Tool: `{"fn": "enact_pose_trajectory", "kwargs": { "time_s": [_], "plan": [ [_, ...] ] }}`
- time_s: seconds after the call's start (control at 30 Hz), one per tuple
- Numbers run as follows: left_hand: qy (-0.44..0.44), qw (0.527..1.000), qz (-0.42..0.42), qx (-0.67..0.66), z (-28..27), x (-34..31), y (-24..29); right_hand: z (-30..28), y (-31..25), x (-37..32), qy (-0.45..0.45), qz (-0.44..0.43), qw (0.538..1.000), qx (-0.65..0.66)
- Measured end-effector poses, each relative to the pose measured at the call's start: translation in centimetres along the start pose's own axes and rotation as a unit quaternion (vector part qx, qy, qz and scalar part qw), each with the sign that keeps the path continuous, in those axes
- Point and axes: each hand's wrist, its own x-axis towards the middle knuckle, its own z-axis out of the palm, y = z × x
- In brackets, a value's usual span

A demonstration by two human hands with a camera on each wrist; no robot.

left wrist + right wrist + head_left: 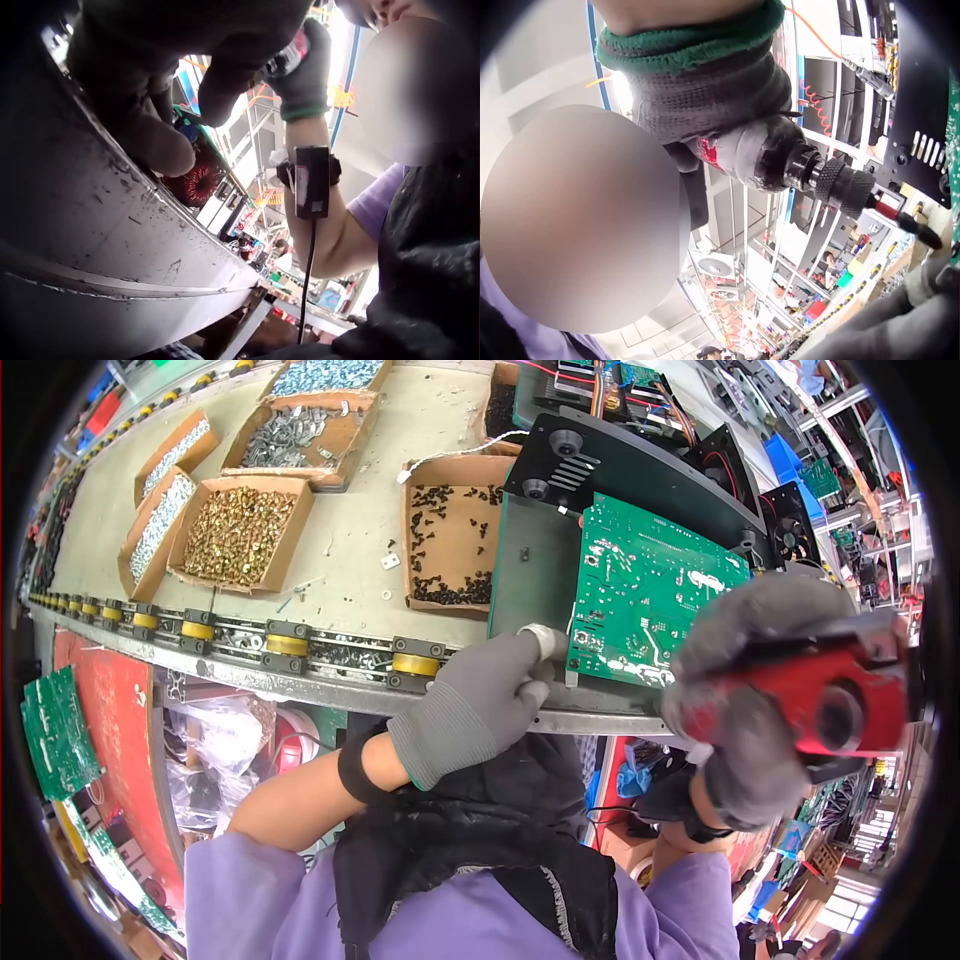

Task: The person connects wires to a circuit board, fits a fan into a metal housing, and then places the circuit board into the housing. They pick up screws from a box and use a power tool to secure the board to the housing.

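Observation:
My gloved right hand [750, 625] grips a red cordless drill [865, 695], raised at the right of the work and blurred. In the right wrist view, the drill's black chuck [844, 186] carries a bit whose dark tip is close to the left hand's fingers [922, 281]. My gloved left hand [475, 700] is at the table's front edge, its fingers bent, just left of a green circuit board [650, 575]. Whatever lies between its fingertips is hidden, so I cannot tell if it holds anything. The board stands beside a black slotted metal panel [650, 465].
A cardboard tray of black screws [455, 535] is left of the board. Farther left are trays of brass-coloured parts [240, 535] and grey metal clips [290, 435]. A conveyor rail with yellow rollers [285, 645] runs along the front edge. Black fans [790, 525] stand at right.

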Motion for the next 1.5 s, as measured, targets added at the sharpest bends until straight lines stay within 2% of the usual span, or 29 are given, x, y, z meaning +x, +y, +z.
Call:
{"fn": "enact_pose_trajectory", "kwargs": {
  "time_s": [0.03, 0.1, 0.17, 0.23, 0.3, 0.43, 0.47, 0.53, 0.57, 0.67, 0.77, 0.8, 0.83, 0.9, 0.93, 1.03, 1.07, 1.1, 1.23, 1.3, 1.37, 1.5],
  "plan": [
    [-0.004, 1.0, 0.001, 0.002, 0.0, 0.0, 0.3, 0.4, 0.1, -0.3, 0.036, 0.023, 0.999, -0.032],
    [0.025, 0.985, 0.032, 0.169, 0.0, 0.1, 1.0, 0.5, 2.2, -0.2, -0.058, -0.054, 0.997, 0.013],
    [0.016, 0.99, 0.031, 0.137, -0.1, 0.4, 0.3, 0.7, 2.5, -0.4, -0.106, -0.092, 0.99, 0.033],
    [0.007, 0.995, 0.027, 0.101, -0.1, 0.5, 0.0, 1.0, 1.7, -1.7, 0.062, -0.011, 0.998, -0.002],
    [0.022, 0.995, 0.05, 0.086, 0.1, 0.6, 0.2, 1.4, 1.6, -2.1, 0.146, 0.029, 0.989, -0.021],
    [0.012, 0.992, 0.03, 0.124, 0.0, 0.5, 0.3, 2.1, 2.8, -1.8, 0.051, -0.067, 0.993, 0.077],
    [0.025, 0.992, 0.046, 0.111, 0.1, 0.5, 0.1, 2.0, 2.1, -2.0, 0.08, -0.014, 0.991, 0.103],
    [0.038, 0.993, 0.06, 0.096, 0.4, 0.3, -0.1, 1.3, 2.2, -2.2, 0.124, 0.026, 0.992, 0.005],
    [0.032, 0.993, 0.06, 0.1, 0.4, 0.3, -0.1, 1.1, 2.4, -2.1, 0.134, 0.034, 0.99, -0.003],
    [0.032, 0.99, 0.071, 0.118, 0.2, 0.6, 0.2, 2.2, 3.0, -2.4, 0.144, 0.025, 0.974, 0.174],
    [0.034, 0.988, 0.084, 0.127, 0.0, 0.5, 0.0, 2.4, 1.2, -2.5, 0.091, 0.022, 0.968, 0.231],
    [0.033, 0.987, 0.093, 0.124, 0.0, 0.4, 0.0, 2.0, 0.8, -2.4, 0.111, 0.057, 0.988, 0.095],
    [0.032, 0.987, 0.095, 0.125, -0.1, 0.5, 0.1, 1.4, 0.7, -2.3, 0.13, 0.089, 0.987, -0.043],
    [0.006, 0.995, 0.049, 0.083, -0.3, 0.7, 0.4, 1.1, 1.7, -2.5, 0.101, 0.094, 0.986, -0.095],
    [0.004, 0.995, 0.051, 0.084, -0.3, 0.7, 0.6, 2.6, 2.3, -2.7, 0.148, 0.074, 0.985, -0.045],
    [0.019, 0.992, 0.057, 0.113, -0.6, 0.7, 0.6, 2.4, 3.6, -3.3, 0.086, 0.001, 0.995, -0.05],
    [0.009, 0.994, 0.051, 0.096, -0.7, 0.8, 0.5, 2.4, 2.4, -3.7, 0.112, 0.067, 0.989, 0.067],
    [-0.002, 0.996, 0.045, 0.079, -0.9, 0.8, 0.3, 2.5, 1.5, -3.9, 0.137, 0.133, 0.965, 0.181],
    [0.001, 0.984, 0.08, 0.159, -3.9, 3.0, -0.2, -0.4, 0.5, -3.6, 0.112, 0.094, 0.976, 0.16],
    [0.111, 0.958, 0.011, 0.263, -5.6, 5.2, -0.1, -0.4, 0.4, -3.3, 0.14, 0.066, 0.978, 0.139],
    [0.11, 0.949, -0.003, 0.295, -5.4, 7.2, -0.1, -0.6, 0.0, -2.9, 0.16, 0.029, 0.98, 0.116],
    [0.087, 0.927, -0.048, 0.363, -3.7, 9.6, -0.6, -0.7, -0.1, -2.5, 0.14, -0.041, 0.984, 0.1]
  ]
}}
